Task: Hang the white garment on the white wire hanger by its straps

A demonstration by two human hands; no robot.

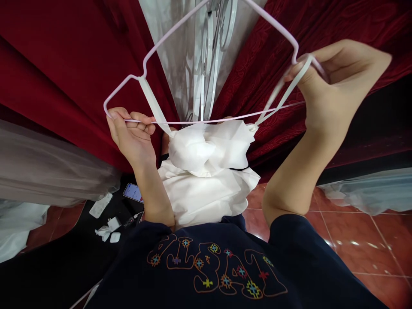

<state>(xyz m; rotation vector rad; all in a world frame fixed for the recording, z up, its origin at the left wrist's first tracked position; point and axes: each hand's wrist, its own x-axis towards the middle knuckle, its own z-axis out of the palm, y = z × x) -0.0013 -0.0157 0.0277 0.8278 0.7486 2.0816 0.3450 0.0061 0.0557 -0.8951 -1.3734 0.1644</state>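
While left hand (pixel 134 139) and right hand (pixel 337 83) grip pink hanger (pixel 273 21), white garment (pixel 206 191) between, below

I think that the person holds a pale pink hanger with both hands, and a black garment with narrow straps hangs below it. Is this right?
Not quite: the garment is white, not black, as the head view shows. The rest is right: the left hand and right hand hold the pale pink hanger, and the garment has narrow straps.
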